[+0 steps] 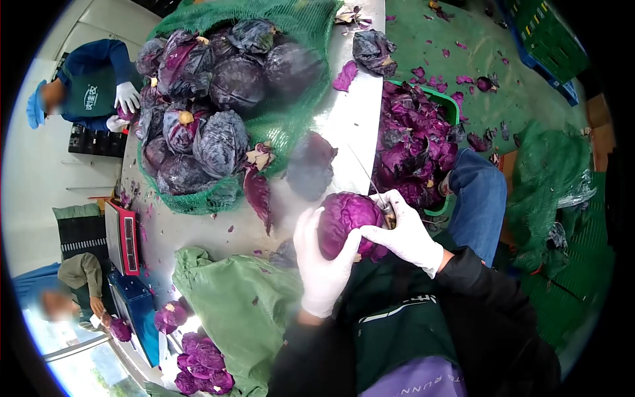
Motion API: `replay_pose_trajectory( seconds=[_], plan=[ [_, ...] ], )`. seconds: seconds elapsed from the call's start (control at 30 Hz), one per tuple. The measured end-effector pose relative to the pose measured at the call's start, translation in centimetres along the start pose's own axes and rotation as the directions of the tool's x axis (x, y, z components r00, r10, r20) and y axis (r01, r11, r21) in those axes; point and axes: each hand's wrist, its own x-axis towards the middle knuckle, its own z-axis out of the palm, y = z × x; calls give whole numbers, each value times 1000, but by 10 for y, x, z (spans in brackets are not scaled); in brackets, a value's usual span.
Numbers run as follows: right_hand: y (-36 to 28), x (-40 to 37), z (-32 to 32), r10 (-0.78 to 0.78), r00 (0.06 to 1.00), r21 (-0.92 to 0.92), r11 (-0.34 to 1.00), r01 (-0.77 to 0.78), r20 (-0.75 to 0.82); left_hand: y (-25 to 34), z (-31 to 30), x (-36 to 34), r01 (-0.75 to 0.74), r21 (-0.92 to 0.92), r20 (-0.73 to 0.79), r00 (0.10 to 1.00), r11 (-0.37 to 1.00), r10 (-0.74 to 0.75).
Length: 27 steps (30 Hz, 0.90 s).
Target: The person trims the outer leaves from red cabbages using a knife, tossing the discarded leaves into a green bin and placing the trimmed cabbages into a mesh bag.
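A peeled red cabbage [345,221] is held in front of my body, above the table's edge. My gloved left hand [323,268] wraps around its near left side. My gloved right hand [411,235] is closed on a knife [362,164] whose thin blade points away from me. The right thumb presses against the cabbage, close to its stem end. Fingers partly hide the knife's handle. Beyond the cabbage, a dark loose leaf [311,165] lies on the table [350,126].
A green mesh sack [297,126] of unpeeled cabbages lies ahead. Right of the table, a green crate [455,109] holds stripped leaves. A green cloth sack [238,298], red scale [122,238] and peeled cabbages [202,364] are leftward. Two co-workers [92,86] handle cabbages beyond.
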Motion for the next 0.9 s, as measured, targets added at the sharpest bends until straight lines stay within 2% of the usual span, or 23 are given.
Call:
replay_pose_trajectory(
  seconds=[0.07, 0.17, 0.23, 0.47, 0.57, 0.6, 0.7, 0.77, 0.8, 0.83, 0.9],
  plan=[
    [1, -2, -2, 12, 1000, -44, 999, -13, -16, 2, 3, 5, -192, 162, -22, 980, 968, 198],
    [8, -6, 1, -5, 1000, -9, 1000, 5, -25, 4, 2, 8, -54, 43, -4, 999, 998, 54],
    [15, -5, 9, -90, 991, -10, 996, 89, -97, 2, 2, 10, -98, 71, -36, 994, 993, 100],
    [11, 4, 12, -113, 989, -117, 988, 101, -98, -3, -7, 15, -244, 221, -42, 965, 944, 260],
    [7, 4, 5, -91, 991, -170, 983, 73, -101, -19, -22, 19, -155, 132, 1, 988, 979, 156],
    [7, 5, 1, -84, 992, -132, 989, 71, -97, -20, -23, 20, -64, 49, -27, 998, 997, 65],
    [-2, 9, -6, -49, 994, -106, 994, 39, -95, -20, -16, 19, -212, 105, -75, 973, 972, 220],
    [9, 13, -4, -78, 990, -45, 996, 74, -115, -7, -25, 26, -115, -45, 21, 993, 992, 116],
    [10, 13, -6, -66, 993, -55, 997, 61, -98, -4, -27, 28, -31, -164, 118, 992, 986, 50],
    [9, 12, -8, -54, 995, -64, 997, 49, -80, 0, -30, 33, -144, -44, 177, 973, 989, 149],
    [8, 11, -11, -49, 998, -74, 996, 46, -41, 11, -35, 46, -374, 175, 325, 895, 911, 305]
  ],
)
